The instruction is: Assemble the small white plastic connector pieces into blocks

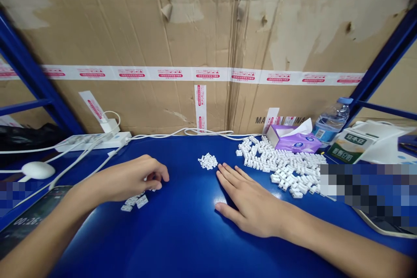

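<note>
My left hand (138,178) is at the left of the blue table with its fingers curled in toward the thumb; what they hold, if anything, is hidden. Under and beside it lie several small white plastic pieces (142,201), partly covered by the hand. My right hand (249,202) rests palm down with its fingers stretched out flat and the thumb spread. Its fingertips reach the right edge of a small heap of tiny white parts (207,161). Beyond that hand, to the right, spreads a large group of white plastic pieces (283,163).
A purple tissue pack (295,141), a plastic bottle (332,119) and a carton (353,143) stand at the back right. At the left are a white power strip (87,140) with cables and a phone (32,217). Cardboard (146,43) walls the back between blue posts.
</note>
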Demonstrator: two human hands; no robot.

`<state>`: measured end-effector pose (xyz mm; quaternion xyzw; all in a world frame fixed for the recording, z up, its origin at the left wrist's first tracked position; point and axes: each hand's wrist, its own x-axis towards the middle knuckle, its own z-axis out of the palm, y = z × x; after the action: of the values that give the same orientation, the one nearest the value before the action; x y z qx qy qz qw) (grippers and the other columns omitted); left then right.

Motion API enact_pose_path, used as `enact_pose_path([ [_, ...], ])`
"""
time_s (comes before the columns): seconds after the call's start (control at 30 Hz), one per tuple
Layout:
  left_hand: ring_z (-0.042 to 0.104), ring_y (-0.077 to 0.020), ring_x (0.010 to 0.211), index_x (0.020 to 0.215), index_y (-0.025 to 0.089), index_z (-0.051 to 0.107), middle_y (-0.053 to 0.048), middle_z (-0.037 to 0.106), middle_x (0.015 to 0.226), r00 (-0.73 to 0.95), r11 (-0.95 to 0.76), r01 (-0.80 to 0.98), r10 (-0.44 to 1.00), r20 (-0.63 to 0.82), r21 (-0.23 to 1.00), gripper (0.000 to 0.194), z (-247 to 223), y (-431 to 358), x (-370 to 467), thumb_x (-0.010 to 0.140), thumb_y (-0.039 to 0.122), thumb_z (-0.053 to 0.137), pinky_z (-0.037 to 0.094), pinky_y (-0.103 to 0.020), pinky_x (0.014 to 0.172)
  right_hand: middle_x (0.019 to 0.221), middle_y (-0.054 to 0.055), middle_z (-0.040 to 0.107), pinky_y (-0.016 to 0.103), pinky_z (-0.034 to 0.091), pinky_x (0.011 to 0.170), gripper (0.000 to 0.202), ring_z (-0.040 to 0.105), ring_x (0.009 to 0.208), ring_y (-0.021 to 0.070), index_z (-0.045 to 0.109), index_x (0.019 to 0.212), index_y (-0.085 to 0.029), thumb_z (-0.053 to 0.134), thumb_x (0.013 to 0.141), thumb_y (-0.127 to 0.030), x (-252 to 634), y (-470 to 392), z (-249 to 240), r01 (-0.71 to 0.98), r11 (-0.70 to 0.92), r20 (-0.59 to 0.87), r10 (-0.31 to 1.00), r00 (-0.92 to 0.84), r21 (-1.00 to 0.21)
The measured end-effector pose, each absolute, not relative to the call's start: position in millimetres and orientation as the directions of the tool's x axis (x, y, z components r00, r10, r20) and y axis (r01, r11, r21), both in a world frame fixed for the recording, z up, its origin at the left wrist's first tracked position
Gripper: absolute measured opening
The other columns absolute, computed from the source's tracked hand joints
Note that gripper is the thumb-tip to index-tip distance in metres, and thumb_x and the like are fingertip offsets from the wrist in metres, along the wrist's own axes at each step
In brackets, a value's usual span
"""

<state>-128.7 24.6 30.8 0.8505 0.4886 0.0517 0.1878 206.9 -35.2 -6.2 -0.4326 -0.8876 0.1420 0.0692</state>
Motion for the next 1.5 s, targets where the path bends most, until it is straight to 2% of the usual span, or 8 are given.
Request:
enact_pose_path([
  [0.23, 0.066, -0.0199, 0.086, 0.108, 0.032, 0.074, -0.003, 0.072, 0.100, 0.545, -0.498, 0.775, 0.839, -0.013, 0.388, 0.025, 29, 29, -121, 0.087, 0.035, 0.062, 0.052, -0.027, 0.075, 0.167, 0.017, 0.015, 0.051, 0.012, 0.128, 0.079, 0.009, 0.156, 0.0311, 0.023, 0.161, -0.008, 0.037, 0.103, -0.059, 207, -35, -6, 0.745, 0.585, 0.005, 0.788, -0.616, -0.322],
  [0.37, 0.067, -0.0191, 0.086, 0.111, 0.033, 0.074, -0.003, 0.072, 0.104, 0.569, -0.477, 0.761, 0.816, -0.101, 0.440, 0.026, 31, 27, -130, 0.086, 0.034, 0.065, 0.053, -0.027, 0.075, 0.167, 0.018, 0.015, 0.051, 0.011, 0.128, 0.079, 0.008, 0.157, 0.0310, 0.023, 0.161, -0.007, 0.036, 0.103, -0.059, 207, -35, -3, 0.744, 0.584, -0.008, 0.785, -0.620, -0.325],
  [0.5, 0.066, -0.0182, 0.083, 0.105, 0.030, 0.074, -0.003, 0.070, 0.098, 0.578, -0.465, 0.766, 0.801, -0.157, 0.445, 0.021, 32, 26, -126, 0.088, 0.030, 0.062, 0.051, -0.026, 0.072, 0.167, 0.018, 0.015, 0.052, 0.012, 0.128, 0.079, 0.008, 0.157, 0.0307, 0.023, 0.161, -0.006, 0.035, 0.103, -0.060, 207, -35, -4, 0.743, 0.584, -0.001, 0.786, -0.618, -0.326],
  [0.6, 0.065, -0.0180, 0.085, 0.098, 0.027, 0.073, -0.002, 0.069, 0.093, 0.599, -0.516, 0.736, 0.798, -0.068, 0.437, 0.015, 27, 21, -102, 0.089, 0.026, 0.061, 0.049, -0.026, 0.075, 0.167, 0.017, 0.015, 0.051, 0.012, 0.128, 0.079, 0.010, 0.157, 0.0310, 0.025, 0.161, -0.007, 0.035, 0.103, -0.060, 207, -35, -6, 0.737, 0.587, 0.016, 0.786, -0.619, -0.334],
  [0.7, 0.061, -0.0143, 0.074, 0.096, 0.024, 0.072, -0.002, 0.069, 0.094, 0.681, -0.595, 0.611, 0.731, 0.036, 0.523, 0.015, 14, 10, -67, 0.095, 0.026, 0.057, 0.047, -0.024, 0.070, 0.167, 0.018, 0.016, 0.052, 0.013, 0.128, 0.080, 0.010, 0.157, 0.0309, 0.024, 0.160, -0.006, 0.036, 0.103, -0.060, 207, -34, -8, 0.741, 0.588, 0.014, 0.786, -0.618, -0.324],
  [0.9, 0.058, -0.0150, 0.075, 0.103, 0.023, 0.070, -0.002, 0.068, 0.094, 0.596, -0.615, 0.556, 0.764, 0.249, 0.559, 0.012, -13, -9, -27, 0.095, 0.027, 0.061, 0.048, -0.028, 0.073, 0.167, 0.018, 0.017, 0.052, 0.014, 0.128, 0.080, 0.011, 0.157, 0.0311, 0.025, 0.160, -0.006, 0.037, 0.102, -0.060, 207, -34, -10, 0.736, 0.590, 0.033, 0.787, -0.616, -0.334],
  [1.17, 0.058, -0.0146, 0.076, 0.113, 0.027, 0.068, 0.001, 0.069, 0.098, 0.625, -0.613, 0.553, 0.753, 0.206, 0.564, 0.026, -7, -2, -41, 0.087, 0.025, 0.069, 0.048, -0.028, 0.072, 0.167, 0.019, 0.016, 0.052, 0.014, 0.128, 0.081, 0.010, 0.157, 0.0308, 0.024, 0.160, -0.005, 0.036, 0.102, -0.060, 207, -34, -8, 0.743, 0.589, 0.013, 0.786, -0.618, -0.318],
  [1.5, 0.059, -0.0141, 0.070, 0.112, 0.025, 0.066, 0.002, 0.072, 0.090, 0.535, -0.559, 0.569, 0.809, 0.246, 0.602, 0.025, -15, -1, -34, 0.087, 0.025, 0.066, 0.050, -0.029, 0.071, 0.166, 0.018, 0.017, 0.053, 0.014, 0.128, 0.080, 0.011, 0.156, 0.0310, 0.025, 0.160, -0.006, 0.037, 0.102, -0.060, 207, -35, -8, 0.738, 0.591, 0.026, 0.786, -0.618, -0.326],
])
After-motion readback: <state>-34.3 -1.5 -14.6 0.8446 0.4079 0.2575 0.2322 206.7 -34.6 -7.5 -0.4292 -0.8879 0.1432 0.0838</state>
